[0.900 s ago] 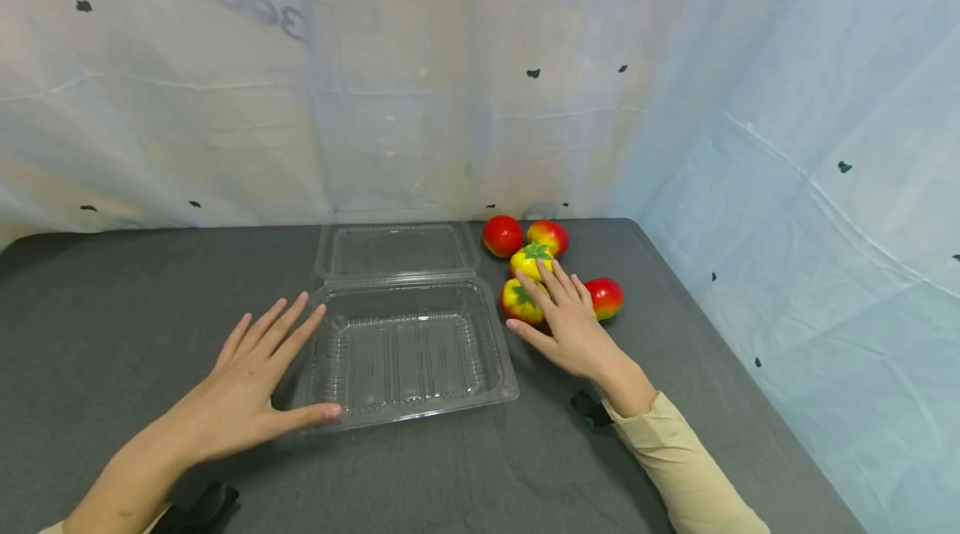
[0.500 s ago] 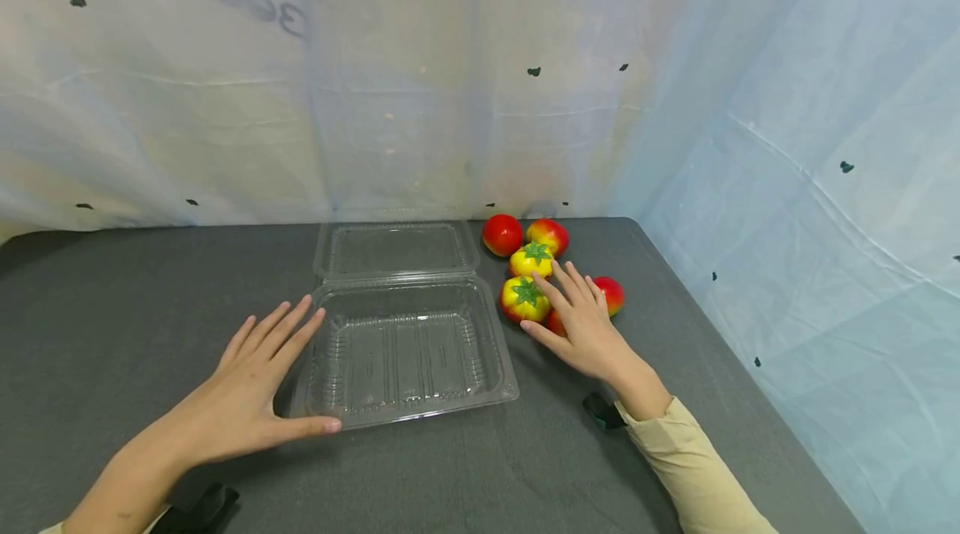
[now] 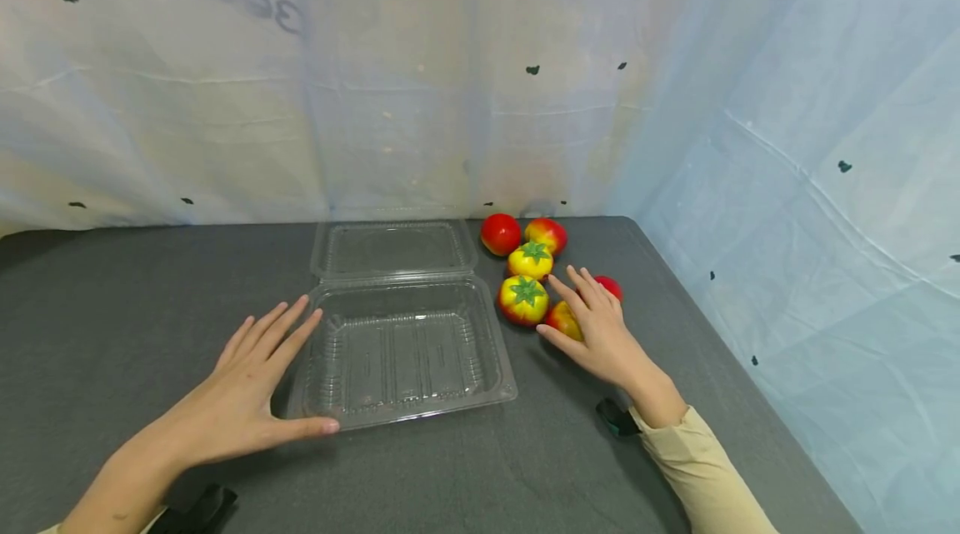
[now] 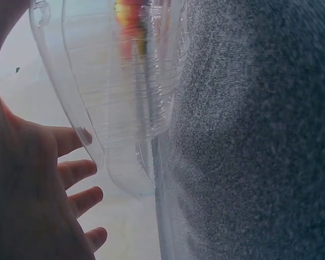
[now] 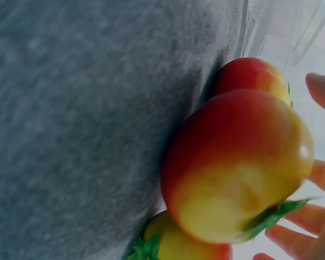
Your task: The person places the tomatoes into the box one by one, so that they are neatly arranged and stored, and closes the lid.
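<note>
My left hand (image 3: 247, 392) is spread with straight fingers at the left side of a clear plastic clamshell box (image 3: 510, 392). In the left wrist view a fingertip (image 4: 84, 135) lies at the box's rim; I cannot tell if it touches. My right hand (image 3: 603, 342) hovers over red-and-yellow tomatoes at the right, fingers apart and slightly bent. A tomato (image 3: 564, 321) shows partly under its thumb and index finger, and a red one (image 3: 611, 287) beyond its outer fingers. In the right wrist view a large tomato (image 5: 233, 162) with a green calyx sits before the fingers, no grip visible.
The box's lid (image 3: 397, 251) lies folded back towards the sheet wall (image 3: 405, 101). More tomatoes stand right of the box: a green-topped one (image 3: 522, 301), a yellow one (image 3: 530, 263), a red one (image 3: 500, 234) and a red-yellow one (image 3: 546, 234). The grey table (image 3: 465, 476) ends at the right.
My right hand has shifted right and a little nearer to me, uncovering the green-topped tomatoes and part of another. My left hand has barely moved, its thumb slightly lower.
</note>
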{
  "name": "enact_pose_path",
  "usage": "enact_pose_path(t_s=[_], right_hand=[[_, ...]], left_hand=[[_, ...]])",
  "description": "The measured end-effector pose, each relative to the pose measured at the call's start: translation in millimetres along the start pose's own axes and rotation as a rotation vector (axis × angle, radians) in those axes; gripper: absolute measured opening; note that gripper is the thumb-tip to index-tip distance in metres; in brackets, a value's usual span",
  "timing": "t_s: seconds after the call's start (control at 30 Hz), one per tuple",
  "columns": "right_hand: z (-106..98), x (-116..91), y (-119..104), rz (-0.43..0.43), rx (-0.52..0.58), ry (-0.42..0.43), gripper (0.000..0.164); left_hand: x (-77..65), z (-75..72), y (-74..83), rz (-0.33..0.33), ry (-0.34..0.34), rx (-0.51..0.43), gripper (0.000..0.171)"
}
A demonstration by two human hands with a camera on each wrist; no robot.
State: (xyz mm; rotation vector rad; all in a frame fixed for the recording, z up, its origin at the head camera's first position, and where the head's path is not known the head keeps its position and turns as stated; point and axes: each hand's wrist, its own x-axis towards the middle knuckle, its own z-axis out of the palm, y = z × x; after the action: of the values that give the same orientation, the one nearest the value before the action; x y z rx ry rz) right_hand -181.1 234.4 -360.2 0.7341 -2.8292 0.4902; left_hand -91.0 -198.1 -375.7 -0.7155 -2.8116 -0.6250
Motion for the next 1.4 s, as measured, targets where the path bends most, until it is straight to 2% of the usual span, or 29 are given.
enact_pose_path(t_s=[0.37,0.93,1.17,1.4], right_hand=[[-3.3,-10.7,8.3,0.004,0.019,-0.026,0.073],[-4.3,-25.6,11.7,-0.04,-0.016,0.02,0.072],[-4.7,-28.7,14.5,-0.083,-0.014,0.047,0.072],[-3.3,-32.0,18.2,-0.091,-0.02,0.043,0.069]], left_hand=[[-0.5,1.6,-1.7,-0.014,-0.013,-0.032,0.116],[0.3,3.0,-4.2,-0.007,-0.005,-0.041,0.116],[0.0,2.9,-4.0,-0.007,-0.003,-0.04,0.116],[-0.4,3.5,-4.4,0.0,0.007,-0.039,0.116]])
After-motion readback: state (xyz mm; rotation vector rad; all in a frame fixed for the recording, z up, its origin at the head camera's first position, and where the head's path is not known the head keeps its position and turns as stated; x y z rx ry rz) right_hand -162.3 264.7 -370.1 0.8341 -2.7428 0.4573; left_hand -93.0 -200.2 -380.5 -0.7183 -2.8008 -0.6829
